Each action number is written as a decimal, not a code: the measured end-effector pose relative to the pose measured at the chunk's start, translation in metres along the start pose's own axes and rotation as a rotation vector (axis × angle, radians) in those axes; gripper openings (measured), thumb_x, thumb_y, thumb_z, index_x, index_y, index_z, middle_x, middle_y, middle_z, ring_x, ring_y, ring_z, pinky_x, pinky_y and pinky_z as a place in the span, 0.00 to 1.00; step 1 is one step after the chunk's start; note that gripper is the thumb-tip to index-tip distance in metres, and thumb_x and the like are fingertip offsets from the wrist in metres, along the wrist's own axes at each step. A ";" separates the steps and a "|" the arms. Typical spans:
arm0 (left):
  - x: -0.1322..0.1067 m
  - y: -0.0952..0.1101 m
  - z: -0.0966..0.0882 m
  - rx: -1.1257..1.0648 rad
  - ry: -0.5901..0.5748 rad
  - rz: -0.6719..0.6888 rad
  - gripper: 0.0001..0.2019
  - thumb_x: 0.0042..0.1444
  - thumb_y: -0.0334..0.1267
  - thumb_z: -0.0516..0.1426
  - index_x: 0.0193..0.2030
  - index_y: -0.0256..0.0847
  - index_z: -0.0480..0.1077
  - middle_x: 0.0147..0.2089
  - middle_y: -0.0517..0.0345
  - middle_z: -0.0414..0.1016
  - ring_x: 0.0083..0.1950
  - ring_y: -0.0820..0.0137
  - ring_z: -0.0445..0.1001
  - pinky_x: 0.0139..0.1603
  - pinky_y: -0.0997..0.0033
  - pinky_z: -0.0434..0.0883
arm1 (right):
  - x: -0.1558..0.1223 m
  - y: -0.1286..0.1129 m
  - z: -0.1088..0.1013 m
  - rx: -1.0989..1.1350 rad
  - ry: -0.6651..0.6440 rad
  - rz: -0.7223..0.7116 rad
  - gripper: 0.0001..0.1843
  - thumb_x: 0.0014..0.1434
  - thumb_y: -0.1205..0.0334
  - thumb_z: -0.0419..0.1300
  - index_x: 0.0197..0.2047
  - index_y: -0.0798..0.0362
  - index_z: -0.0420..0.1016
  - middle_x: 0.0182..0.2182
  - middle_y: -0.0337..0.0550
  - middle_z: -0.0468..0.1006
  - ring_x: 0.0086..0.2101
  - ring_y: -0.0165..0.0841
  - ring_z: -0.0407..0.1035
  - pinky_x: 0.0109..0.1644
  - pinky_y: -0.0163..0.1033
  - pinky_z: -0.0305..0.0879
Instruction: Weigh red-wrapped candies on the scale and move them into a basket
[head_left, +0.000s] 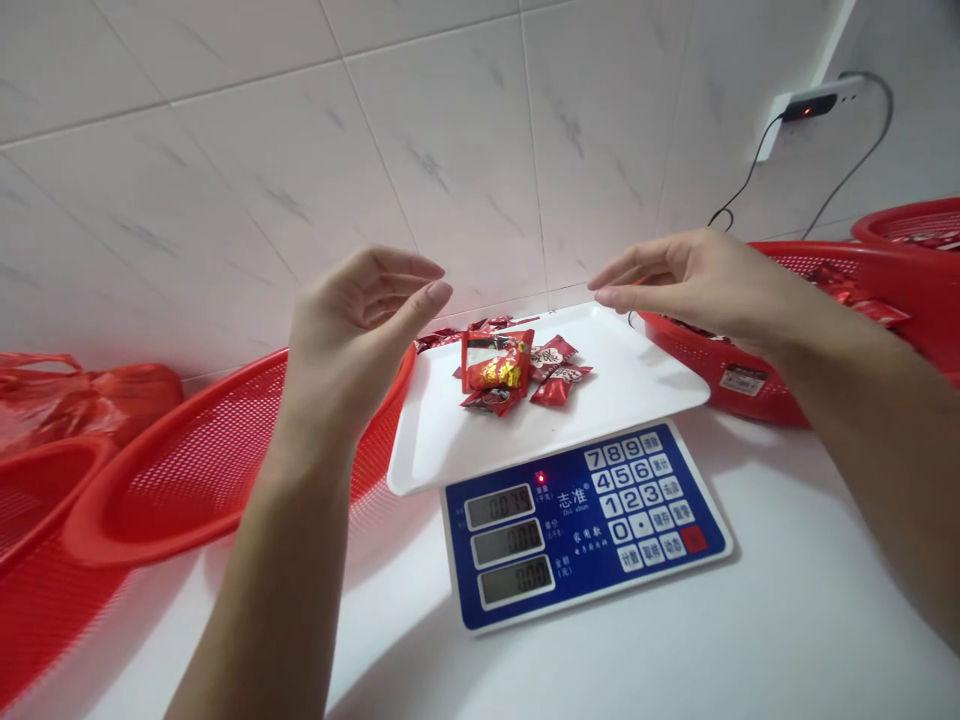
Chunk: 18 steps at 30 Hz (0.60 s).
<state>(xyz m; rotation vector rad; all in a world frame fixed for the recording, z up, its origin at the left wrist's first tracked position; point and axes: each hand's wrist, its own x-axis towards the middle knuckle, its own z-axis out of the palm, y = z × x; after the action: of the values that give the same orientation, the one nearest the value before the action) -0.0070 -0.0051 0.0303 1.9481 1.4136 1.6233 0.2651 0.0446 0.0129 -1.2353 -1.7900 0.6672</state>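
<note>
Left hand (360,335) and right hand (694,285) were empty, curved open and held apart above the white tray (637,365); neither touched it. Red-wrapped sweets (499,372) lay heaped near the tray's far left corner, on a digital price scale (585,525).

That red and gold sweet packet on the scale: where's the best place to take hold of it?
Probably its upper edge, pinched from above: the packet lies on top of the pile, leaning on smaller wrapped sweets, so that edge stands free. The left hand hovers nearest.
</note>
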 end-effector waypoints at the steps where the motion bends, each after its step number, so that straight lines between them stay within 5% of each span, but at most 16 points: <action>1: 0.000 0.000 0.000 0.009 -0.006 -0.011 0.05 0.55 0.43 0.71 0.37 0.52 0.81 0.39 0.62 0.85 0.48 0.62 0.83 0.52 0.62 0.79 | 0.001 0.002 -0.001 -0.005 -0.005 -0.008 0.14 0.57 0.50 0.73 0.42 0.50 0.86 0.39 0.48 0.83 0.44 0.45 0.78 0.52 0.52 0.72; 7: 0.001 -0.002 0.000 0.005 -0.007 0.018 0.07 0.54 0.45 0.72 0.36 0.52 0.80 0.38 0.62 0.85 0.46 0.63 0.84 0.52 0.63 0.80 | -0.003 0.001 0.005 -0.094 -0.190 -0.097 0.18 0.55 0.44 0.72 0.41 0.47 0.87 0.39 0.46 0.85 0.41 0.42 0.77 0.46 0.47 0.71; 11: 0.002 -0.004 -0.001 0.001 -0.007 -0.008 0.07 0.54 0.47 0.71 0.36 0.52 0.81 0.40 0.61 0.85 0.47 0.62 0.84 0.54 0.62 0.79 | -0.008 0.003 0.031 -0.152 -0.422 -0.178 0.18 0.53 0.51 0.74 0.47 0.46 0.86 0.43 0.44 0.84 0.39 0.39 0.76 0.41 0.43 0.70; 15: 0.002 -0.002 -0.001 -0.014 0.008 0.004 0.07 0.53 0.44 0.71 0.36 0.50 0.81 0.39 0.60 0.86 0.45 0.62 0.83 0.51 0.63 0.79 | -0.006 0.004 0.042 -0.319 -0.414 -0.289 0.10 0.60 0.57 0.68 0.44 0.50 0.86 0.41 0.46 0.84 0.37 0.38 0.74 0.40 0.43 0.66; 18: 0.000 0.003 -0.002 -0.025 0.021 -0.014 0.05 0.55 0.39 0.71 0.36 0.47 0.81 0.38 0.59 0.85 0.45 0.65 0.82 0.51 0.65 0.78 | -0.009 -0.008 0.025 -0.361 -0.315 -0.299 0.08 0.62 0.64 0.66 0.43 0.49 0.87 0.39 0.43 0.85 0.37 0.37 0.76 0.41 0.42 0.66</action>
<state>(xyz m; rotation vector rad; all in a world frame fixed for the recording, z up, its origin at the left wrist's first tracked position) -0.0075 -0.0071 0.0331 1.9090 1.4042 1.6520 0.2405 0.0342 0.0037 -1.0964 -2.3794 0.3909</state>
